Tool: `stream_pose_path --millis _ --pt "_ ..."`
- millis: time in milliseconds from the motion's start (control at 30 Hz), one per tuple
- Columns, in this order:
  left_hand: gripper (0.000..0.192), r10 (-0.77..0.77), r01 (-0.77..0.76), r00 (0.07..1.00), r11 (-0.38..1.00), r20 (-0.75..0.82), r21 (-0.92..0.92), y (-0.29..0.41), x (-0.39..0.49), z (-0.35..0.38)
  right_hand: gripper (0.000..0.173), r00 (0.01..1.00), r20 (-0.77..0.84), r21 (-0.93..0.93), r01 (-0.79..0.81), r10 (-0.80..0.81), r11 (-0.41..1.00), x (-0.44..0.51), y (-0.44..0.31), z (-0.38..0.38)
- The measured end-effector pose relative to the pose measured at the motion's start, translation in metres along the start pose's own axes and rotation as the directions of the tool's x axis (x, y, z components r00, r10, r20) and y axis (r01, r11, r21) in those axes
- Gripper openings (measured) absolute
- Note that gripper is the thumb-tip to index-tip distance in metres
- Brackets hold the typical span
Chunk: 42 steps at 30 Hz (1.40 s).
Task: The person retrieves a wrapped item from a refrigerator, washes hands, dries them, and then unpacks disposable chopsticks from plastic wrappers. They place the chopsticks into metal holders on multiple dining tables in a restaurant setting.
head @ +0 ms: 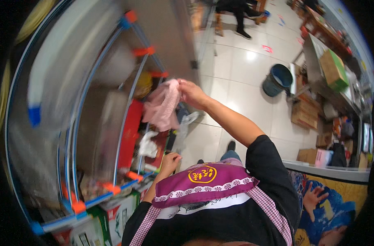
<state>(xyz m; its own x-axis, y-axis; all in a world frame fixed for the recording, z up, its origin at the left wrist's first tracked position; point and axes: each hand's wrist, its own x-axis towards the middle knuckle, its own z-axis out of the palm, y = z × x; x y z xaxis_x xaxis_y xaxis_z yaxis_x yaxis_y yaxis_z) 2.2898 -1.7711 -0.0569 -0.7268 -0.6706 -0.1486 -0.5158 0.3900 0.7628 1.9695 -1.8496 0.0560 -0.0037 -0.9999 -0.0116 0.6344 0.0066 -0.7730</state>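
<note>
A crumpled pink cloth (164,106) hangs from the fingers of my right hand (190,93), which is raised in front of a rack (128,101) of blue-and-white tubes with orange joints. My left hand (171,163) is lower down, near my waist and beside the rack's lower edge; its fingers are loosely curled, and whether it holds anything does not show. Between the hand and the rack is a white plastic bag or cloth (148,144), with a red box or panel (130,132) behind it. Clear plastic covers part of the rack.
A dark bucket (276,80) stands on the tiled floor to the right. Beyond it is a metal table (316,64) with a green-and-brown carton (334,70) on top and cardboard boxes (304,113) below. Printed cartons (122,215) lie under the rack. A person's legs (240,20) show at the top.
</note>
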Motion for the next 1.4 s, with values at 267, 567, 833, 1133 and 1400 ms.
stream_pose_path --millis 267,567,833,1133,1400 --pt "0.019 -0.111 0.066 0.970 0.977 0.216 0.204 0.048 0.184 0.066 0.033 0.749 -0.506 -0.190 0.387 -0.428 0.902 -0.162 -0.236 -0.126" --pt "0.016 -0.032 -0.045 0.980 0.925 0.195 0.378 0.171 0.401 0.119 0.028 0.601 -0.398 -0.521 0.473 -0.693 0.711 -0.193 -0.407 -0.247" --pt "0.015 0.070 -0.097 0.990 0.969 0.122 0.227 0.243 0.633 0.162 0.025 0.512 -0.285 -0.904 0.137 -0.810 0.405 -0.123 -0.530 -0.373" --pt "0.018 0.177 -0.188 0.975 0.980 0.135 0.072 0.344 0.950 0.191 0.024 0.187 0.025 -0.877 -0.467 -0.982 -0.112 0.029 -0.711 -0.465" --pt "0.018 0.328 -0.359 0.888 0.933 0.323 0.038 0.467 1.203 0.269 0.034 0.313 -0.113 -0.781 -0.615 -0.943 -0.111 0.082 -0.837 -0.661"
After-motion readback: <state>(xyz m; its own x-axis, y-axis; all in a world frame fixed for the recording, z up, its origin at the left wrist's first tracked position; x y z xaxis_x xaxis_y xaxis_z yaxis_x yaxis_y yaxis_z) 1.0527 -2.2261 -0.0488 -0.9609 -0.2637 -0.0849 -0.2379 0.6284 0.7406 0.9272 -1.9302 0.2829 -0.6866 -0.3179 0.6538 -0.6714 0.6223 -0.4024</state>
